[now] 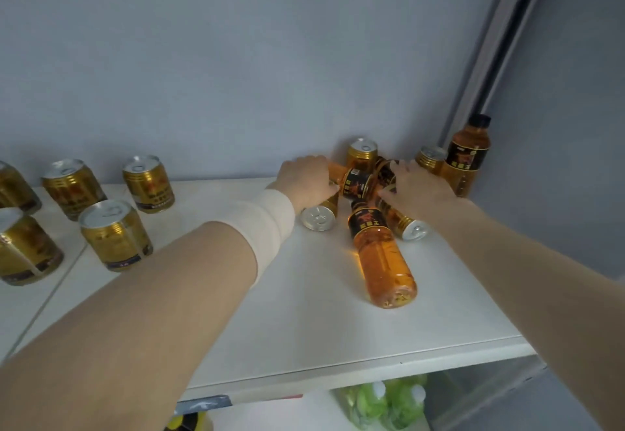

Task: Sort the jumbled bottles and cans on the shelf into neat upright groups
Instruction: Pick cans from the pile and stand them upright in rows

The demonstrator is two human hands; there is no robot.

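A jumble of amber bottles and gold cans lies at the back right of the white shelf [236, 295]. My left hand [306, 180] grips one end of a lying amber bottle [355, 182] on top of the pile. My right hand [417, 184] is wrapped round another lying bottle [385, 168] just to its right. A third amber bottle [382, 255] lies toward me, cap into the pile. Two gold cans lie on their sides, one [319, 216] under my left hand, one [407, 224] under my right. One can [361, 153] stands behind the pile.
An upright amber bottle [465, 157] and a can [430, 158] stand in the right corner by a grey rail. Several gold cans [115, 234] stand upright at the left. Green bottles [389, 400] show on the shelf below. The blue wall is right behind.
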